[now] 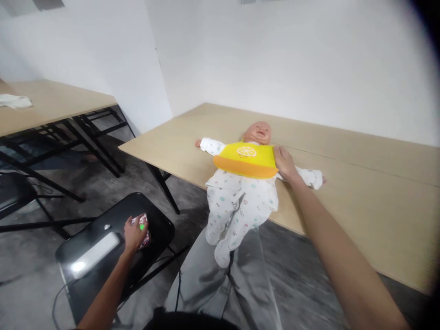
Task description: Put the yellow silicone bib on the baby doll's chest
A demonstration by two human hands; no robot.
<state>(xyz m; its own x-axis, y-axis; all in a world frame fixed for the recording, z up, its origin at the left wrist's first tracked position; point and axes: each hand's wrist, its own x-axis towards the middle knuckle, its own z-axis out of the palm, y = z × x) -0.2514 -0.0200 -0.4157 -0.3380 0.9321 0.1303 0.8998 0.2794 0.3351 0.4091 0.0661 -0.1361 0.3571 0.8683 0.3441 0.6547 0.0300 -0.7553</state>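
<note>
A baby doll in white patterned clothes lies on its back on the wooden table, arms spread and legs hanging over the near edge toward my knees. Across its chest is a yellow bib with an orange lower pocket and a white citrus-slice print. My right hand is closed on the bib's right edge, beside the doll's arm. Low on the left, my left hand has its fingers about a phone-like flat thing with a pinkish-red face and a bright green spot, over a black chair.
On the black chair lie a shiny white oblong device and a small white object. A cable trails down beside it. Another table at the left bears a white cloth. White walls stand behind the tables.
</note>
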